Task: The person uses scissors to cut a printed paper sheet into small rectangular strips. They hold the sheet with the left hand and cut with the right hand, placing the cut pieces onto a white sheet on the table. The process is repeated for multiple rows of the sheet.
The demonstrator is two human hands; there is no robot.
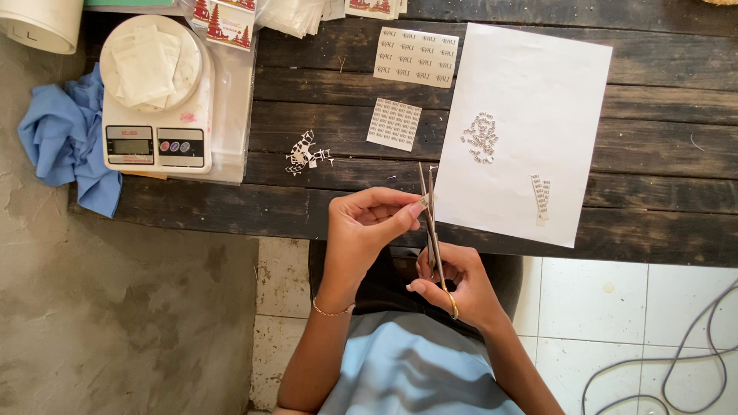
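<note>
The right hand (pixel 453 286) grips scissors (pixel 432 223), blades slightly parted at a tiny paper strip (pixel 424 201) pinched in the left hand (pixel 367 230), just over the desk (pixel 307 207) edge. On the white sheet (pixel 553 92) lie a pile of cut labels (pixel 480 138) and two uncut strips (pixel 541 198). Two label sheets (pixel 416 57) remain whole, so much cutting seems left.

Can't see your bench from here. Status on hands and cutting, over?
Right hand shut on scissors, blades up. Left hand pinching small label piece at blades. Cut bits piled on white sheet. Nothing blocking.
</note>
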